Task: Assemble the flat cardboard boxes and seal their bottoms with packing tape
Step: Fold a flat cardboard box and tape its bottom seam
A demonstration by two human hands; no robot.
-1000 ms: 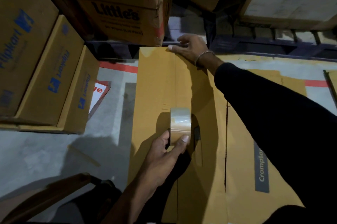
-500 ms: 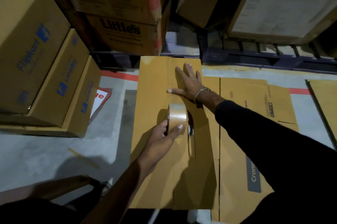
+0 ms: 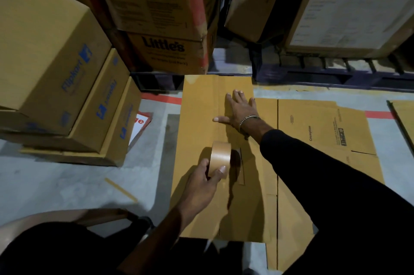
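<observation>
Left hand point(image 3: 199, 182) has its grip curled round the tape roll point(image 3: 220, 158), standing on edge mid-seam on the cardboard box point(image 3: 197, 131). Right hand point(image 3: 239, 109) lies flat, fingers spread, pressing the seam farther up. The box's far edge nearly meets the stacked cartons point(image 3: 165, 50); bare floor point(image 3: 67, 182) lies left.

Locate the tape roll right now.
Head view, centre: the tape roll stands on edge on the box, gripped by the left hand, just nearer the camera than the right hand pressed flat on the seam.
</observation>
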